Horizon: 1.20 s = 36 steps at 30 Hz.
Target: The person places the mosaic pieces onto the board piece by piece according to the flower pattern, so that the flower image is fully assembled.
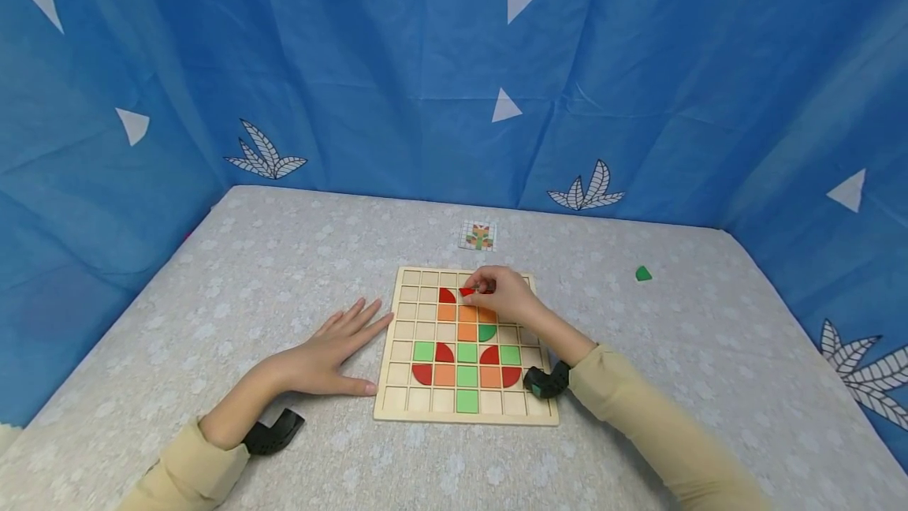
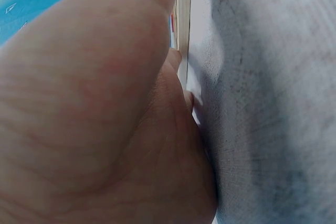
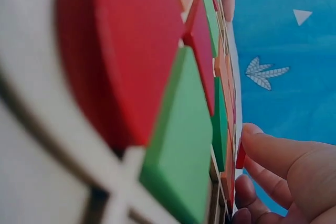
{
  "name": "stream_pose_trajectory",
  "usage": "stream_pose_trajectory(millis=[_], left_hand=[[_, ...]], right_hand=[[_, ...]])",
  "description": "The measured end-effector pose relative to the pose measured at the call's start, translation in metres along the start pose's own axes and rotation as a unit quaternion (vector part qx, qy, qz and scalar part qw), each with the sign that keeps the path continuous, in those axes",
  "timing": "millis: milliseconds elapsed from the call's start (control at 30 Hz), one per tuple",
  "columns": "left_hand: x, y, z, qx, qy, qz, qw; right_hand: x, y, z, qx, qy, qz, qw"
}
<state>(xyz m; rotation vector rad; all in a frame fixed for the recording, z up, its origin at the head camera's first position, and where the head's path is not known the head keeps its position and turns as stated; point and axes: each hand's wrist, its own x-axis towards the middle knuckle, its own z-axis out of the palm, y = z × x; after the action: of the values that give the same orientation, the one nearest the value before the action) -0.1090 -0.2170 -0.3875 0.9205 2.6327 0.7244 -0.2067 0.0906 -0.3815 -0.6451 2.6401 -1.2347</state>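
My right hand is over the upper part of a wooden grid board, pinching a small red tile between thumb and fingertips. In the right wrist view that red piece shows edge-on at the thumb tip. Around it on the board lie a red quarter-circle tile, orange square tiles and a dark green quarter-circle. Lower down are light green squares and more red quarter-circles. With fingers spread, my left hand rests palm-down on the table, fingertips and thumb right at the board's left edge.
Behind the board lies a small pattern card with a coloured grid design. A loose green quarter-circle tile sits on the patterned tablecloth to the right. Blue curtains enclose the table at the back and sides.
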Motion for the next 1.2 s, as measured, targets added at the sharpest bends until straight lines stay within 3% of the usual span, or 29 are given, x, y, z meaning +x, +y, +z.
stream_pose_trajectory(millis=[700,1200], left_hand=[[-0.0005,0.0041,-0.0023,-0.009,0.008,0.014,0.9998],[-0.0004,0.0024,-0.0013,-0.006,0.003,0.006,1.0000]], right_hand=[[-0.0009,-0.0013,0.0012,-0.023,0.009,-0.017,0.9995],[-0.0009,-0.0012,0.0024,-0.038,0.018,-0.010,0.9990]])
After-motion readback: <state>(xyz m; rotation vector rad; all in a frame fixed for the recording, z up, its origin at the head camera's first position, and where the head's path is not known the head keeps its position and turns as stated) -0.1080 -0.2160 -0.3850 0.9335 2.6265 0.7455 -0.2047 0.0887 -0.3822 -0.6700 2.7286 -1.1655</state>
